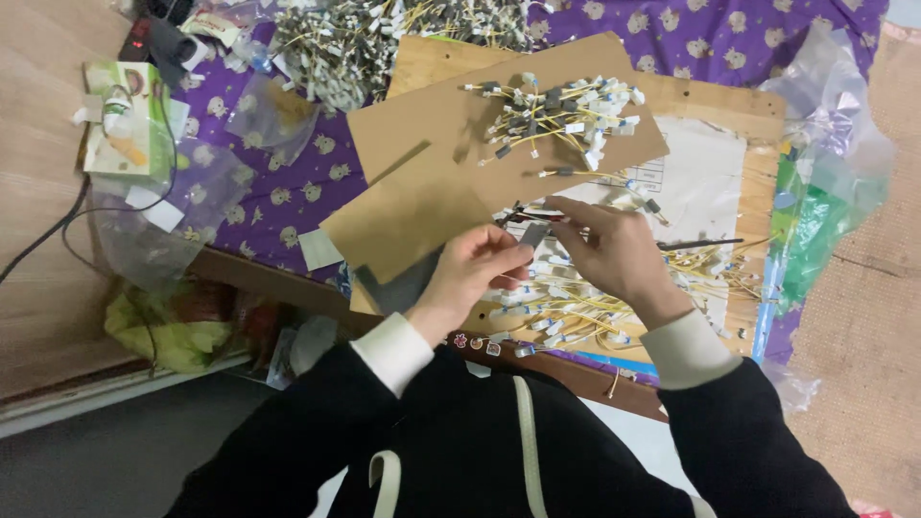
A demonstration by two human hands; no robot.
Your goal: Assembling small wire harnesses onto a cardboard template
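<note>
Left hand [473, 266] and right hand [614, 251] pinch, fingertips closed, a small grey connector piece [533, 234] (long axis roughly horizontal, pointing left-right) above the yellow wire bundle [566, 307] on the board [710, 105].

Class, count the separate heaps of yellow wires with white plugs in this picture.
3. One heap lies on the upper cardboard sheet, one heap on the purple cloth at the top, one heap under the hands. More may be hidden.

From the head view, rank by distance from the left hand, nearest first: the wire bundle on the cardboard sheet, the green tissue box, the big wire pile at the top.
1. Wire bundle on the cardboard sheet, up and right of the left hand.
2. Big wire pile, at the top edge.
3. Green tissue box, far left.
</note>
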